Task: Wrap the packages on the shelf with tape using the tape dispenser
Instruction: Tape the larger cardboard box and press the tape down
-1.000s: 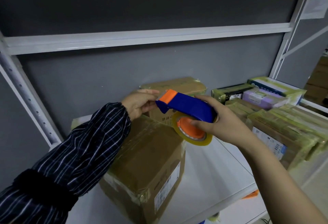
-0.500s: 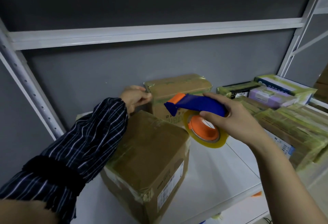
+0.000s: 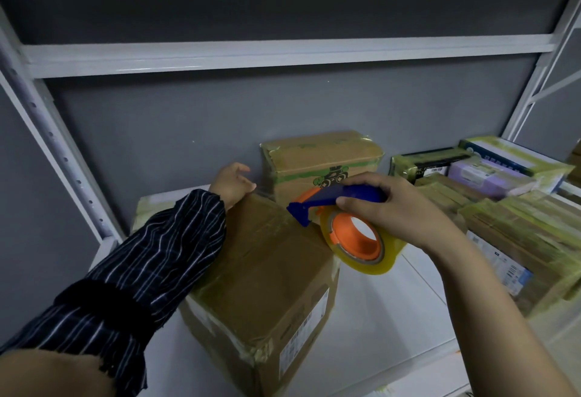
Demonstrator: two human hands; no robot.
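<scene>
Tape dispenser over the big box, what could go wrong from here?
The cutter end of the tape dispenser points toward the left hand at the far edge of the cardboard box; a quick pull could nick fingers. The box stands close to the front edge of the shelf, so pressing tape down might push it off.

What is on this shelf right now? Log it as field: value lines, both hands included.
left hand: rests on the far top edge of the large box, fingers loosely spread
right hand: grips the blue tape dispenser by its handle
dispenser position: over the large box's right top edge; contact cannot be told
behind: smaller taped box against the wall
right side: stacked wrapped packages
surface: white shelf
</scene>
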